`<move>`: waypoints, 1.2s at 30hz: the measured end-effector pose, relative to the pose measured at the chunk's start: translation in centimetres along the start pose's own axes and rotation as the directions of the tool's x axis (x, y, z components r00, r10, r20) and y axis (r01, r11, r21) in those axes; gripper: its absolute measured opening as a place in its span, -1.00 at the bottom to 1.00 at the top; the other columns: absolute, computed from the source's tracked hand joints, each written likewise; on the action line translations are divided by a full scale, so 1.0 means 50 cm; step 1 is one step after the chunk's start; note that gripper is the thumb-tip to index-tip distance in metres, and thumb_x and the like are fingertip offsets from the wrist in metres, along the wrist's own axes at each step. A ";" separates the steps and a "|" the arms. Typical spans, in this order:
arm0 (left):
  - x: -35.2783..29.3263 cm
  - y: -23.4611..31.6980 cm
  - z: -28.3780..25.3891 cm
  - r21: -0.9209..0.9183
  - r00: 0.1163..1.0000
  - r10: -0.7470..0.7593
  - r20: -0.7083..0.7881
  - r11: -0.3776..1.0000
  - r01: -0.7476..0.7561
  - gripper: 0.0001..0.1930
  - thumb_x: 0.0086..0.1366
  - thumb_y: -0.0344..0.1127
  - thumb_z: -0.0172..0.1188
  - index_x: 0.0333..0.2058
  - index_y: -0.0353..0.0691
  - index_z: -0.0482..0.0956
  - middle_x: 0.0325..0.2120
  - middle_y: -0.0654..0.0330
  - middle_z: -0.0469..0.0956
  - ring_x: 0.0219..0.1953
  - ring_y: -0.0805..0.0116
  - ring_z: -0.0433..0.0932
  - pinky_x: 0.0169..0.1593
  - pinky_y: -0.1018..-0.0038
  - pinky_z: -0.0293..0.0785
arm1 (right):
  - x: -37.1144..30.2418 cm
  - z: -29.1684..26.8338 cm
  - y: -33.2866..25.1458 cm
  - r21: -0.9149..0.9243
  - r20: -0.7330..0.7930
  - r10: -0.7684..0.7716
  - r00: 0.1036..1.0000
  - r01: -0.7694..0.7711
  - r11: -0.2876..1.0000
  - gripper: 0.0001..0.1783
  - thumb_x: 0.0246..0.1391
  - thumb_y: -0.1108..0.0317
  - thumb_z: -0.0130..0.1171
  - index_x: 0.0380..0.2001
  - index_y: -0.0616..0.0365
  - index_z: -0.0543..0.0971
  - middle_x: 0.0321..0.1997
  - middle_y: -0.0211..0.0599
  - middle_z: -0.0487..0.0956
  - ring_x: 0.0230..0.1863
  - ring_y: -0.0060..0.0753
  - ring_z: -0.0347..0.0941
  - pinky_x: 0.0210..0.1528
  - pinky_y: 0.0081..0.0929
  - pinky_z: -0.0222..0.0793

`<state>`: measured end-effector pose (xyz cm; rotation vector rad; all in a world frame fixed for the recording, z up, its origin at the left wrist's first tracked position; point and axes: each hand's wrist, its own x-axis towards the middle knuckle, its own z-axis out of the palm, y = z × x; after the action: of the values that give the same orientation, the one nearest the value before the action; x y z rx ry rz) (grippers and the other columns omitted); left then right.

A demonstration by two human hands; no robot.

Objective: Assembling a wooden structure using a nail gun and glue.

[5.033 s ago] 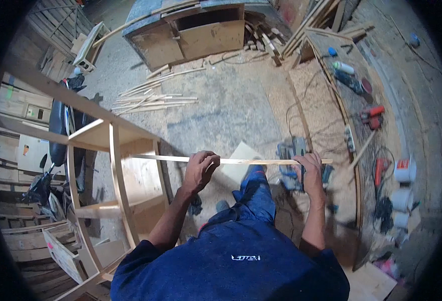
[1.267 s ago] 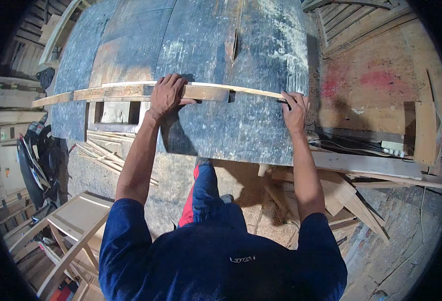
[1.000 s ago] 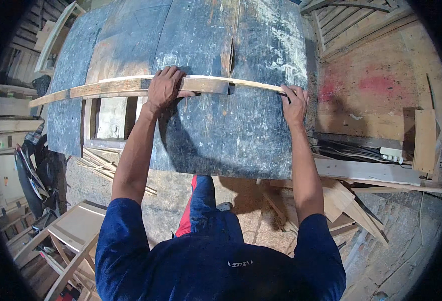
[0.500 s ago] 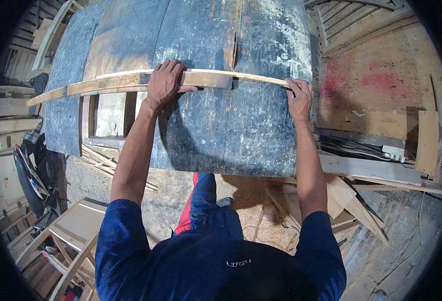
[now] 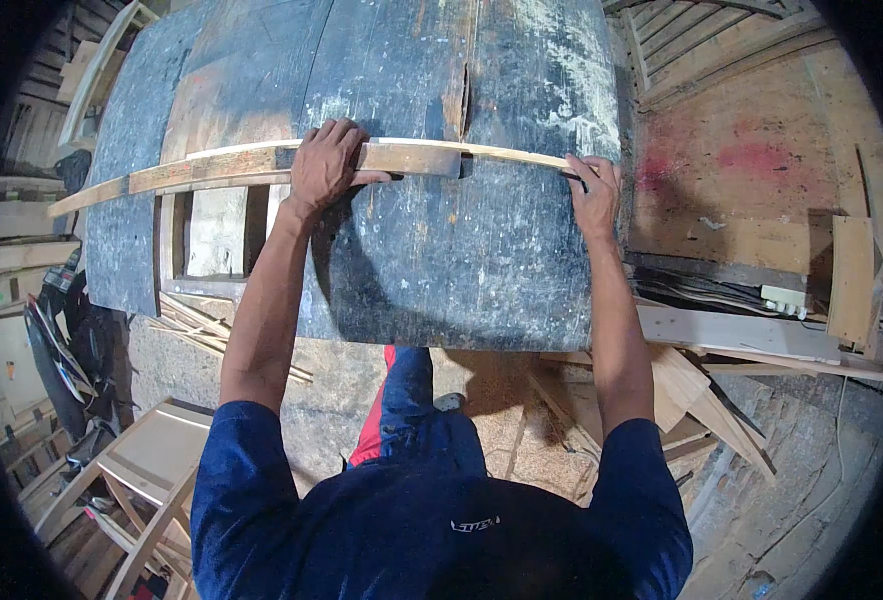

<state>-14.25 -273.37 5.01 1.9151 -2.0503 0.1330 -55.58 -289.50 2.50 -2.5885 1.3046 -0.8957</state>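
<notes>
A long wooden board (image 5: 411,159), weathered and brownish, lies crosswise over a dark, paint-flecked worktable, its left end running past the table's left part. Along its far edge is a thin pale wooden strip (image 5: 516,156), which extends beyond the board's right end. My left hand (image 5: 323,168) is closed over board and strip together, thumb on the near side and fingers over the far side. With thumb and fingers my right hand (image 5: 595,192) pinches the strip's right end near the table's right edge. The strip's stretch beneath my left hand is hidden.
The worktable (image 5: 461,270) has an opening with a pale wooden frame (image 5: 168,235) at its left. A wooden chair-like frame (image 5: 156,450) stands at lower left. Thin sticks (image 5: 191,325) and board offcuts (image 5: 701,400) lie on the floor. A reddish-stained panel (image 5: 731,180) is at right.
</notes>
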 end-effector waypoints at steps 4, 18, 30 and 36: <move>0.003 0.001 -0.003 0.002 1.000 -0.011 0.009 1.000 0.011 -0.23 -0.04 0.40 0.29 -0.12 -0.22 0.58 -0.18 0.18 0.49 -0.09 0.17 0.48 0.00 0.23 0.43 | 0.000 -0.003 -0.001 -0.032 0.021 0.025 0.999 -0.024 0.999 -0.43 -0.22 0.56 0.44 -0.05 -0.17 0.69 -0.13 -0.38 0.50 -0.09 -0.17 0.35 0.00 -0.24 0.33; 0.016 -0.001 -0.003 0.005 1.000 -0.006 0.006 1.000 0.006 -0.21 -0.01 0.44 0.21 -0.14 -0.25 0.59 -0.23 0.19 0.47 -0.11 0.19 0.45 -0.01 0.25 0.42 | 0.013 -0.004 -0.004 -0.059 0.031 0.021 0.999 -0.019 0.998 -0.51 -0.11 0.50 0.42 -0.03 -0.14 0.69 -0.11 -0.39 0.49 -0.07 -0.18 0.36 0.01 -0.21 0.31; 0.037 -0.016 0.009 0.016 1.000 0.004 -0.007 1.000 -0.004 -0.19 -0.03 0.45 0.21 -0.12 -0.24 0.60 -0.23 0.18 0.46 -0.14 0.19 0.46 -0.02 0.24 0.43 | 0.026 0.001 -0.003 -0.040 0.025 0.041 0.999 -0.040 0.998 -0.47 -0.14 0.52 0.41 -0.01 -0.15 0.67 -0.09 -0.39 0.50 -0.03 -0.17 0.36 0.04 -0.22 0.28; 0.049 -0.020 0.007 0.033 1.000 0.012 -0.002 0.999 -0.012 -0.19 -0.01 0.46 0.20 -0.11 -0.24 0.61 -0.22 0.18 0.46 -0.13 0.19 0.46 -0.03 0.25 0.42 | 0.027 -0.006 -0.011 -0.060 -0.007 0.042 0.999 -0.042 0.997 -0.42 -0.16 0.57 0.39 0.01 -0.15 0.66 -0.07 -0.39 0.50 -0.02 -0.19 0.37 0.05 -0.24 0.27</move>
<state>-13.42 -275.90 5.28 1.9217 -2.0706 0.1733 -54.76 -290.13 3.52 -2.5947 1.4033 -0.8712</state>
